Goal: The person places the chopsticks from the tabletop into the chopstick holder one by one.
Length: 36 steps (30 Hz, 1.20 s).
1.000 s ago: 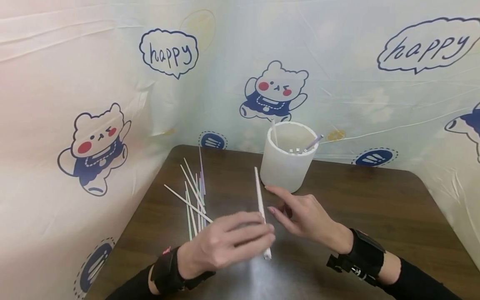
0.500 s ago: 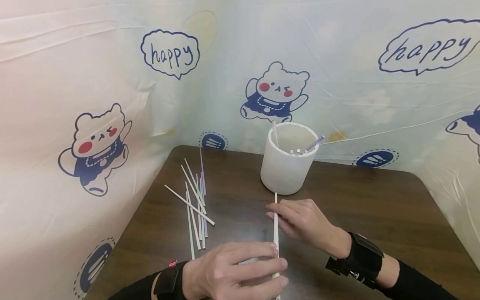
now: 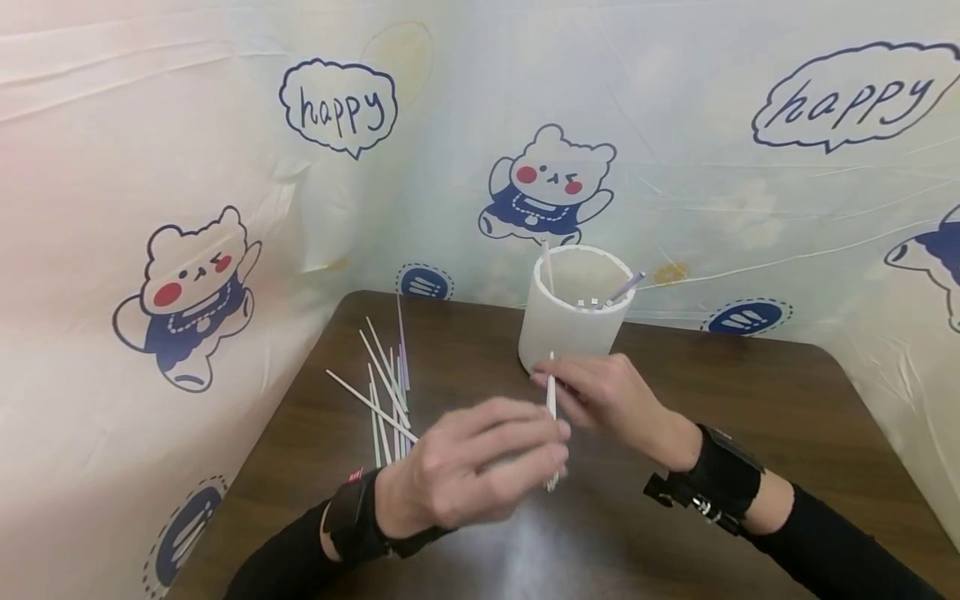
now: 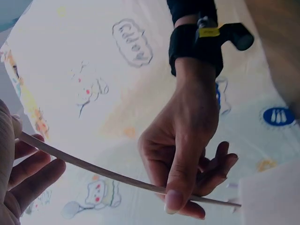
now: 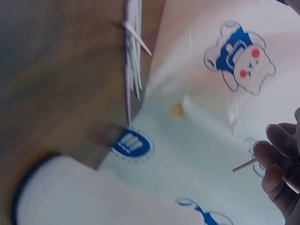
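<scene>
My left hand (image 3: 487,467) pinches a slim white chopstick (image 3: 552,400) near its close end, thumb on one side and fingers on the other. The thumb and fingers of my right hand (image 3: 615,400) pinch the same chopstick toward its far end. In the left wrist view the chopstick (image 4: 93,167) spans between both hands. Its tip (image 5: 243,166) sticks out past my right fingers in the right wrist view. Right behind my right hand stands a white round holder (image 3: 542,321) with several chopsticks in it, one lavender (image 3: 626,286) leaning on the rim.
Several white, mint and lavender chopsticks (image 3: 351,390) lie loosely crossed on the left of the brown wooden table (image 3: 750,433). A pale cloth (image 3: 675,192) printed with bears hangs around the table's back and sides.
My right hand, apart from the chopstick a second ago, has come to pinch it. Both hands dipped toward me with the chopstick, then rose back toward the holder.
</scene>
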Each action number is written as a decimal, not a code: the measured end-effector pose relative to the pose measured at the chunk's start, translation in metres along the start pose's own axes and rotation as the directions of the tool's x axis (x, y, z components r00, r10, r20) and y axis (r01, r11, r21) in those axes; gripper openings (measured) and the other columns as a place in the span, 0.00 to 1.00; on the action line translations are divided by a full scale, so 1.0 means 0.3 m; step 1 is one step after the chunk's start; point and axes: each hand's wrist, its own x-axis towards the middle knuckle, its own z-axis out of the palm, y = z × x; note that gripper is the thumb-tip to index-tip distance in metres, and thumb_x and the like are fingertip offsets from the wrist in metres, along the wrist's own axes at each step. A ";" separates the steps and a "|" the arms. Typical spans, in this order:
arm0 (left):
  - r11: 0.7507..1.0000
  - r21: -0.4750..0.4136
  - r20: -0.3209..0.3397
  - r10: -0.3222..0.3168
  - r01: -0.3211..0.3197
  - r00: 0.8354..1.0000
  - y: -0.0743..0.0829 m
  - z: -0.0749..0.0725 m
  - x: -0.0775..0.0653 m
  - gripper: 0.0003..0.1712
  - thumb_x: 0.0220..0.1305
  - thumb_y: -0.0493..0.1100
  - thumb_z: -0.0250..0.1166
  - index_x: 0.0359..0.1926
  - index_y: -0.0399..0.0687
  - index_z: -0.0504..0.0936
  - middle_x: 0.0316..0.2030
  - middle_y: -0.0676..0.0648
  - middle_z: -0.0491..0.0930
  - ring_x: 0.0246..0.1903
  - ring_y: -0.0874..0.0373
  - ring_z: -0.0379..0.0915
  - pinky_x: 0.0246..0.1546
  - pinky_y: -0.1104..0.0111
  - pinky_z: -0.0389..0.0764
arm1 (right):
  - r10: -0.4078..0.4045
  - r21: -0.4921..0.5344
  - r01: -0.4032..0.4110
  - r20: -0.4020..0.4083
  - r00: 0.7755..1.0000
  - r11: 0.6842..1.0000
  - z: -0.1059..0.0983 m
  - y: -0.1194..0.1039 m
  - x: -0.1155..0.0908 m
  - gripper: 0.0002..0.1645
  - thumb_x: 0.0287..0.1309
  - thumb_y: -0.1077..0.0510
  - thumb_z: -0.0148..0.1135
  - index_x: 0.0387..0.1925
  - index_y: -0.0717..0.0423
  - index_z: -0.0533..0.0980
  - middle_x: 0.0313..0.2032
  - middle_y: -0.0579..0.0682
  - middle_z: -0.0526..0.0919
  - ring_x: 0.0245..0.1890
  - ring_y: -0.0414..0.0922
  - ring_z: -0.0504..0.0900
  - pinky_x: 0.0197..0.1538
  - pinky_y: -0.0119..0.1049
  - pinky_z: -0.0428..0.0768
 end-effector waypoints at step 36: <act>0.746 -0.009 0.298 -0.634 0.666 0.714 -0.338 0.203 0.053 0.12 0.77 0.38 0.62 0.55 0.36 0.81 0.42 0.43 0.87 0.41 0.55 0.82 0.50 0.77 0.82 | 0.367 -0.112 -0.356 0.099 0.925 0.928 -0.098 0.254 0.110 0.04 0.68 0.65 0.64 0.42 0.62 0.82 0.23 0.51 0.77 0.24 0.44 0.72 0.30 0.32 0.69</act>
